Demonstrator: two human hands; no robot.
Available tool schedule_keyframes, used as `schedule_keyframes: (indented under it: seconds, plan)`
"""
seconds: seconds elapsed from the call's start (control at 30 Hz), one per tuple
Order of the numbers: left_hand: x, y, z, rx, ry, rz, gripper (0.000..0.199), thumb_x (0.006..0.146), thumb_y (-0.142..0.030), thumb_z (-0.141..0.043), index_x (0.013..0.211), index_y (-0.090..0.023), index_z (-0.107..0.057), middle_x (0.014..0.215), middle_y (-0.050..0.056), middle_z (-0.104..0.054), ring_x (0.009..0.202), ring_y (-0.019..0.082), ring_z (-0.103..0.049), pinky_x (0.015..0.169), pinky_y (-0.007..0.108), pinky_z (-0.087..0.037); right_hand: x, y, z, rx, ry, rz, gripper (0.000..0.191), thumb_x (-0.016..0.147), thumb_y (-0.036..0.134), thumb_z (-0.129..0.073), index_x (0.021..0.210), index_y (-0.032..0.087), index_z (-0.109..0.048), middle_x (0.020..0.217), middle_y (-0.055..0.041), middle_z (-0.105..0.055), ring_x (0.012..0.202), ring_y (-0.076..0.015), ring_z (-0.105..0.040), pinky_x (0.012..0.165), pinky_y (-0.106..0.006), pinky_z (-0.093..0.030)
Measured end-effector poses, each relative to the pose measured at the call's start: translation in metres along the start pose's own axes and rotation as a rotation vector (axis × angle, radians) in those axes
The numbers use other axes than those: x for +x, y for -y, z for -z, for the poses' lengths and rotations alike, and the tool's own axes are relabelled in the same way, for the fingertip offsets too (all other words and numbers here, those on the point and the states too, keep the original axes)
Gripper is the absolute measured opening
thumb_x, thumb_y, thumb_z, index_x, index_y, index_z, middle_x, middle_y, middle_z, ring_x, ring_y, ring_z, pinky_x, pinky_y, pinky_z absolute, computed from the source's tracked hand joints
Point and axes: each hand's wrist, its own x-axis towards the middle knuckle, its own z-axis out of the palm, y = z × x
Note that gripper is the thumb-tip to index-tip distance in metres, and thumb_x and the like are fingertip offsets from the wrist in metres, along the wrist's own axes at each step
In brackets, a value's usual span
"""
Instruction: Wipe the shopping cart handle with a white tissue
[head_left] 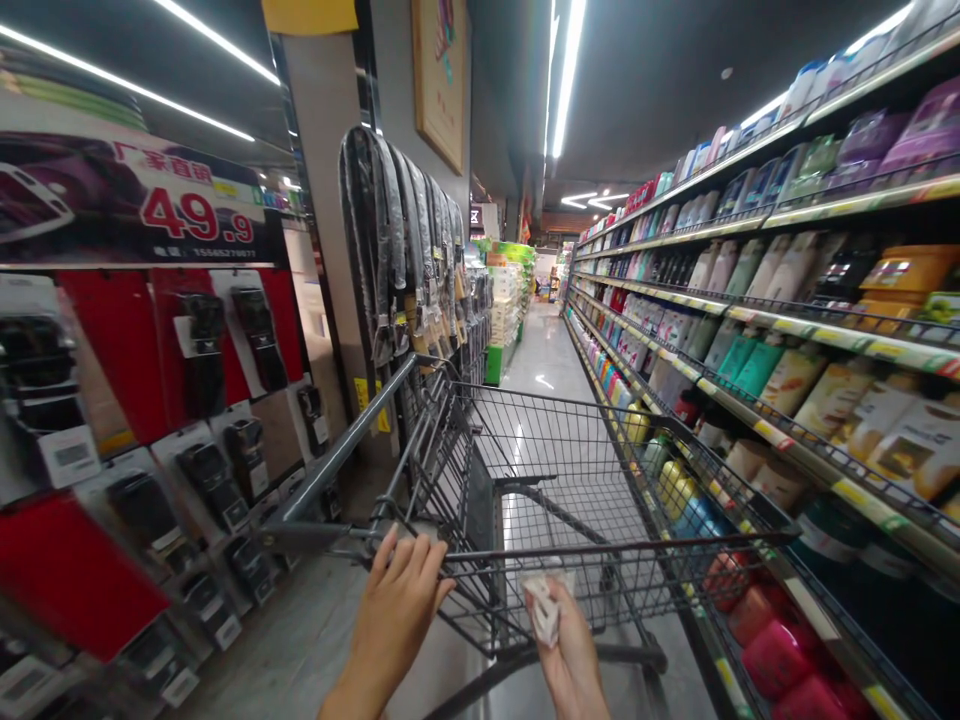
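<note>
A grey wire shopping cart stands sideways in front of me, its push handle on the left. My left hand is closed over the cart's near top rim, close to the handle end. Lower and to the right, my right hand is closed on a crumpled whitish cloth or tissue, whose exact kind I cannot make out. That hand is in front of the cart's near side wall; whether it touches the wires I cannot tell. The floor shows through the cart's wire mesh.
Shelves of bottles and tubs line the right side, close to the cart's end. Plastic-wrapped belts hang by a pillar on the left, beside a rack of packaged belts. A shiny floor aisle runs ahead, with stacked goods along it.
</note>
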Motion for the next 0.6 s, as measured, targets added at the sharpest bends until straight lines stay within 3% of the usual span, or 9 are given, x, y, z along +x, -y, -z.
schedule_keyframes:
  seconds: [0.13, 0.27, 0.4, 0.6]
  plan:
    - [0.000, 0.001, 0.006, 0.005, 0.015, -0.027, 0.015, 0.081, -0.022, -0.058, 0.095, -0.021, -0.064, 0.091, 0.002, -0.067, 0.095, 0.019, -0.057, 0.107, 0.039, -0.030, -0.022, 0.015, -0.015, -0.037, 0.057, 0.025, 0.037, 0.057, 0.035, -0.080, 0.081, 0.014, -0.061, 0.075, -0.0043, -0.072, 0.065, -0.0159, -0.069, 0.060, -0.024, -0.058]
    - [0.000, 0.001, 0.011, 0.019, 0.026, -0.048, 0.018, 0.085, -0.025, -0.053, 0.098, -0.020, -0.064, 0.093, 0.004, -0.067, 0.096, 0.020, -0.056, 0.107, 0.040, -0.029, -0.031, 0.021, -0.011, -0.103, 0.032, 0.092, 0.045, 0.054, 0.039, -0.082, 0.087, 0.014, -0.063, 0.077, -0.0052, -0.073, 0.069, -0.0195, -0.070, 0.062, -0.027, -0.058]
    - [0.001, 0.003, 0.011, 0.028, 0.005, -0.064, 0.020, 0.087, -0.025, -0.048, 0.097, -0.019, -0.065, 0.090, 0.004, -0.067, 0.094, 0.021, -0.055, 0.105, 0.041, -0.028, -0.018, 0.018, 0.005, -0.260, -0.067, 0.191, 0.046, 0.053, 0.040, -0.082, 0.086, 0.011, -0.066, 0.074, -0.0049, -0.074, 0.067, -0.0205, -0.069, 0.059, -0.026, -0.055]
    - [0.003, 0.011, 0.009, 0.065, -0.039, -0.136, 0.022, 0.090, -0.027, -0.044, 0.094, -0.020, -0.065, 0.087, 0.003, -0.068, 0.088, 0.020, -0.055, 0.102, 0.039, -0.027, 0.015, 0.000, 0.045, -0.197, -0.277, 0.202, 0.038, 0.047, 0.033, -0.080, 0.077, 0.012, -0.067, 0.065, -0.0040, -0.072, 0.059, -0.0214, -0.068, 0.053, -0.028, -0.055]
